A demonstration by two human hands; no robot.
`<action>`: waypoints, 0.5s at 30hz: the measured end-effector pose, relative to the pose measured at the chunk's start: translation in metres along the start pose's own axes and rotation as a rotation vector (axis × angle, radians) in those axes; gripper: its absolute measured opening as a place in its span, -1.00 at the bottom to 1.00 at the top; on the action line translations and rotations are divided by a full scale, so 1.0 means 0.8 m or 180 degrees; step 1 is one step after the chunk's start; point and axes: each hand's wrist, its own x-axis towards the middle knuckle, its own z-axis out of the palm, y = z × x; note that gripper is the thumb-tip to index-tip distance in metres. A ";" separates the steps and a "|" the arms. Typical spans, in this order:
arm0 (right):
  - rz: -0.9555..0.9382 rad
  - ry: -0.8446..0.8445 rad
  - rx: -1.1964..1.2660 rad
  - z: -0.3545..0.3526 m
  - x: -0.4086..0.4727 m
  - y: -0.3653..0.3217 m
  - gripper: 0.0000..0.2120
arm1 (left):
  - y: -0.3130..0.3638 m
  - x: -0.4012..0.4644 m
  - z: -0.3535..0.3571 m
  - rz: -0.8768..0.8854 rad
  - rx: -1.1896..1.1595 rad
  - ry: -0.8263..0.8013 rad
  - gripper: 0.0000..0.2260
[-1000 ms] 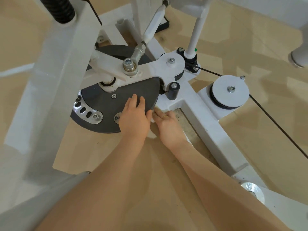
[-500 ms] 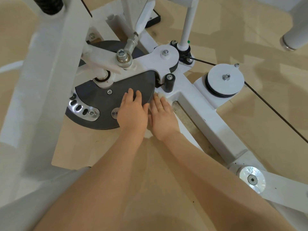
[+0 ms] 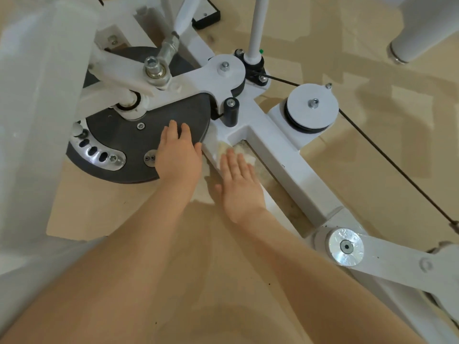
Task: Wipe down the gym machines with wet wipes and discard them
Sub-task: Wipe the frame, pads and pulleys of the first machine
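Down near the floor, the person's left hand [image 3: 177, 157] lies flat on the dark grey disc [image 3: 129, 150] of the gym machine, a little left of the frame's centre, with its fingers [image 3: 172, 131] straight and close together and nothing gripped in them. Just to its right, the right hand [image 3: 241, 187] is also flat, palm down, fingers [image 3: 232, 161] straight and slightly spread, pressing a crumpled pale wet wipe [image 3: 238, 151] against the white frame beam [image 3: 280, 157] where it meets the disc's edge. Only the wrinkled end of the wipe shows beyond the fingertips; the rest is hidden under the hand. The two hands sit near each other but do not touch. Above the disc, a white arm with a bolted rod joint [image 3: 155, 69] crosses toward the upper left of the frame, and a small black roller [image 3: 231, 111] stands upright just right of the disc's rim. Further right, a white pulley [image 3: 311, 106] lies flat on a bracket, with a thin black cable [image 3: 397, 165] running from it toward the right edge. At the lower right, a shiny metal cap [image 3: 345, 247] marks a pivot on another white beam. The floor [image 3: 372, 70] is pale tan wood.
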 end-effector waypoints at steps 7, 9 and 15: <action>0.0058 0.0115 -0.0113 0.012 -0.044 0.003 -0.46 | 0.015 -0.018 0.005 0.0907 0.0188 -0.0111 -0.44; 0.0426 0.0377 0.0008 0.025 -0.080 0.013 -0.44 | 0.022 -0.028 0.010 0.1281 0.0273 -0.0403 -0.44; 0.0758 0.0353 0.0186 0.037 -0.102 0.003 -0.42 | 0.022 -0.057 0.026 0.1157 0.0851 -0.1066 -0.45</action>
